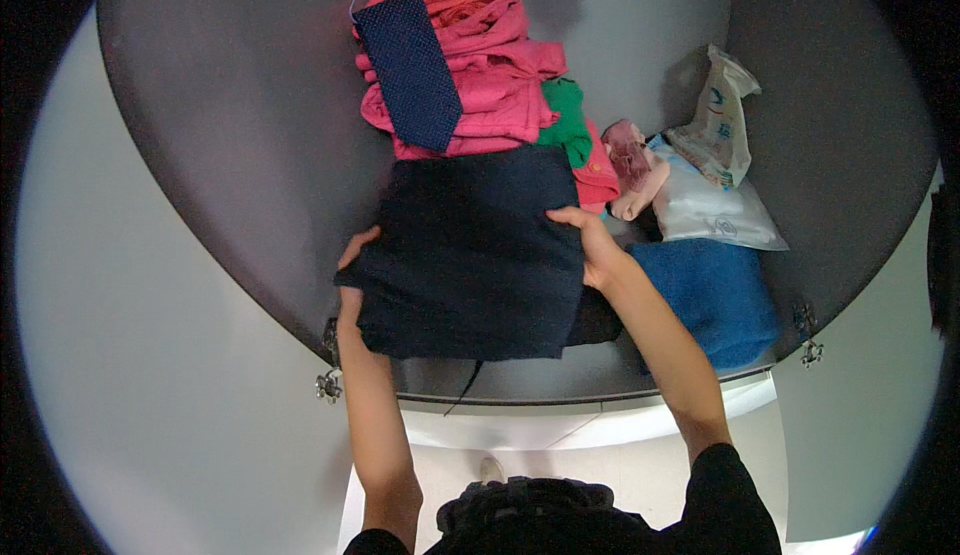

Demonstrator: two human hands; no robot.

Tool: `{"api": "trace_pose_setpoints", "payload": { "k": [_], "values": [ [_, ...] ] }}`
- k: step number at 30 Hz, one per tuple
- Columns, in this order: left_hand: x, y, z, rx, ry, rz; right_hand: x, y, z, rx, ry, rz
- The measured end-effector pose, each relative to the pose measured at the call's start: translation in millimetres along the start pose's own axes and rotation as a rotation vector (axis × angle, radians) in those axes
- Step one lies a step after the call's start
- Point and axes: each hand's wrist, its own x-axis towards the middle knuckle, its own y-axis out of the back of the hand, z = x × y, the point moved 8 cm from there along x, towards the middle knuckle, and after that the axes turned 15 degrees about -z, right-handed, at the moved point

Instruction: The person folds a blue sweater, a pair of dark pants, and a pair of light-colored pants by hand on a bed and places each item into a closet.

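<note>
Two hands hold our folded navy cloth (470, 255) on the counter (250, 155); left hand (352, 260) clasps its left edge, right hand (590, 245) its right edge; behind the cloth sits a pink pile (490, 65) topped by a tie (410, 70); we judge folding underway; next, square the edges evenly.

Seen from above, a left hand (352, 260) and a right hand (590, 247) grip the side edges of a folded dark navy cloth (470, 255) inside a grey cabinet shelf (240, 125); behind it lies a pink clothes pile (490, 65) topped by a dotted navy tie (410, 70), with a blue towel (715, 295) just right
</note>
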Motion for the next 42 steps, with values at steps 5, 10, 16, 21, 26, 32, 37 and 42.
{"api": "trace_pose_setpoints", "payload": {
  "k": [5, 10, 16, 21, 26, 32, 37, 42],
  "values": [
    [25.0, 35.4, -22.8, 0.012, 0.136, 0.140, 50.3, 17.6, 9.3, -0.015, -0.078, 0.007],
    [-19.3, -40.3, -5.3, -0.404, 0.127, 0.190, 54.3, 58.0, 18.0, -0.037, -0.090, 0.157],
    [-35.5, -40.4, 22.3, 0.218, 0.066, 0.509, 61.9, 27.0, 20.2, -0.019, -0.142, 0.079],
    [-8.7, -66.5, 81.2, 1.277, -0.198, 0.397, 79.9, 9.6, 22.2, -0.014, -0.140, 0.055],
    [-3.8, -91.1, 36.6, 1.742, 0.045, 0.218, 92.0, 39.3, 39.6, -0.069, -0.183, 0.056],
    [-10.0, -142.4, -9.7, 1.862, -0.073, -0.037, 96.8, 58.6, 37.9, -0.269, -0.203, 0.079],
    [-23.6, -123.5, -41.5, 1.832, 0.072, -0.133, 99.2, 43.0, 19.0, -0.105, -0.151, -0.029],
    [-36.6, -120.9, -30.7, 1.839, 0.081, -0.166, 109.1, 58.8, -0.1, -0.431, -0.074, 0.237]
  ]
}}
